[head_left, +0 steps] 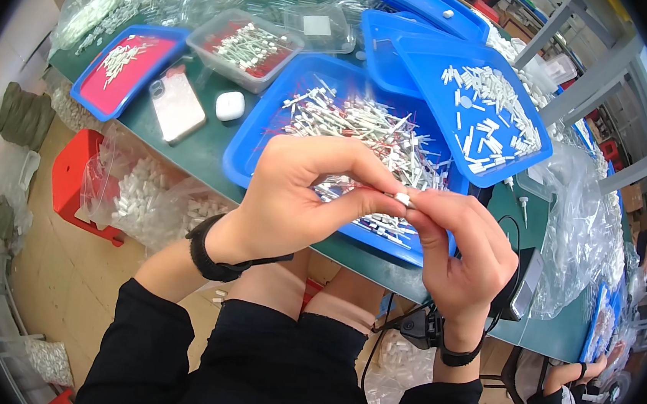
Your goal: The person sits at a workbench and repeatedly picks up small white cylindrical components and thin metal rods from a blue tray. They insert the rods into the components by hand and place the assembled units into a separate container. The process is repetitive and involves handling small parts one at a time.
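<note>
My left hand (300, 200) and my right hand (461, 252) meet over the near edge of a large blue tray (256, 131). Between their fingertips they pinch one small white plastic piece (402, 199). The tray below holds a heap of thin white sticks with small caps (368, 129). A second blue tray (528, 154), tilted on the first one's right side, carries several short white tubes (493, 109). Both wrists wear black bands.
On the green table lie a phone (176, 104), a white earbud case (229, 105), a clear box of sticks (245, 47) and a blue tray with a red inside (123, 69). Clear bags of parts lie around. A red stool (75, 180) stands left; another person (568, 393) sits lower right.
</note>
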The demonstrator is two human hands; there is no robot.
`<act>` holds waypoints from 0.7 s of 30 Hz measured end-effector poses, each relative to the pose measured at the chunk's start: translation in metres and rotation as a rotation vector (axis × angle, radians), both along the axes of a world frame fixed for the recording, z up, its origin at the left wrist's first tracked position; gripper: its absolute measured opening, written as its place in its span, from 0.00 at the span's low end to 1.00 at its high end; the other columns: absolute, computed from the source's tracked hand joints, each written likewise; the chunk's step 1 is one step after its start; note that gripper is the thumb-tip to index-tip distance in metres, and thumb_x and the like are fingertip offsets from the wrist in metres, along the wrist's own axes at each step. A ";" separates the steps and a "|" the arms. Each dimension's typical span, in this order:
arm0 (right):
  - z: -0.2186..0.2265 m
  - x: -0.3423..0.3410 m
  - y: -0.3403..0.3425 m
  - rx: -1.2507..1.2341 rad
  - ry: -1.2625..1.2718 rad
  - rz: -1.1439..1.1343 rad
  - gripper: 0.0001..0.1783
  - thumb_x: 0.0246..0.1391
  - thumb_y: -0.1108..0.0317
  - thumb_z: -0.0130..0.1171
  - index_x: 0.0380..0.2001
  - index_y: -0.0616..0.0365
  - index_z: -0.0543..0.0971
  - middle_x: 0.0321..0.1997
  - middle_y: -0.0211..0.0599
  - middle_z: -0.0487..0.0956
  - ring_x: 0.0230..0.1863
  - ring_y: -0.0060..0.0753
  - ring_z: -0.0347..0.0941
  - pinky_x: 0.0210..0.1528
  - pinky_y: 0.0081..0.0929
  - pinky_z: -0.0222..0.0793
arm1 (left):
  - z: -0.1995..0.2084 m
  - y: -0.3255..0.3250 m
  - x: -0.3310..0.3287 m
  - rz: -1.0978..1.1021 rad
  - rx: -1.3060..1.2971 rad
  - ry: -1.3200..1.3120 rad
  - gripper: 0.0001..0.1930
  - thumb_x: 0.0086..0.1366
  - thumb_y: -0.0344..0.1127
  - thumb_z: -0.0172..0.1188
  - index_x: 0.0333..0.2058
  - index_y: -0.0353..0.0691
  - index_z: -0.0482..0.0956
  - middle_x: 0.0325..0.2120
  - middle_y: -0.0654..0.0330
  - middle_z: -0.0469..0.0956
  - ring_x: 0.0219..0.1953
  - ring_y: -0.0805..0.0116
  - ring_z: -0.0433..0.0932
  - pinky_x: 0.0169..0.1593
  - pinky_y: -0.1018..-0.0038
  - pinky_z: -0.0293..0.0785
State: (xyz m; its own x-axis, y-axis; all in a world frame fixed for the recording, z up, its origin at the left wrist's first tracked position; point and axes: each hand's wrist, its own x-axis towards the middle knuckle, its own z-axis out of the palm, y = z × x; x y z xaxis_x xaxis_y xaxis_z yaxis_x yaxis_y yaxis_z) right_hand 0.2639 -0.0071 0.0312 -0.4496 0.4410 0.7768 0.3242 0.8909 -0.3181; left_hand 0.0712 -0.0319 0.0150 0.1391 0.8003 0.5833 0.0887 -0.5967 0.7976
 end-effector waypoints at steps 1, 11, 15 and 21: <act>0.002 0.000 0.000 0.038 -0.020 -0.004 0.12 0.44 0.77 0.67 0.35 0.61 0.80 0.31 0.36 0.81 0.25 0.31 0.75 0.33 0.26 0.73 | 0.000 0.000 0.001 -0.009 -0.001 -0.022 0.07 0.53 0.15 0.63 0.32 0.28 0.79 0.30 0.51 0.80 0.34 0.66 0.81 0.36 0.76 0.78; 0.007 0.017 0.060 -0.185 -0.253 -0.302 0.27 0.44 0.60 0.69 0.48 0.56 0.76 0.42 0.42 0.80 0.44 0.45 0.76 0.47 0.35 0.69 | -0.014 0.045 -0.053 0.261 -0.141 0.533 0.16 0.62 0.37 0.61 0.44 0.32 0.77 0.40 0.54 0.80 0.45 0.66 0.77 0.51 0.71 0.70; -0.017 0.106 0.136 -0.247 -0.460 -0.685 0.25 0.52 0.56 0.61 0.44 0.67 0.75 0.43 0.53 0.79 0.46 0.52 0.75 0.48 0.38 0.68 | -0.013 0.094 -0.126 0.506 -0.134 0.805 0.18 0.63 0.40 0.58 0.47 0.35 0.76 0.43 0.51 0.78 0.48 0.54 0.75 0.53 0.65 0.68; -0.028 0.090 0.147 -0.344 -0.597 -0.612 0.15 0.44 0.64 0.64 0.34 0.63 0.81 0.28 0.48 0.80 0.34 0.49 0.77 0.38 0.39 0.70 | -0.039 0.136 -0.196 0.694 0.013 1.154 0.11 0.57 0.34 0.58 0.38 0.40 0.81 0.37 0.53 0.79 0.44 0.53 0.76 0.49 0.63 0.71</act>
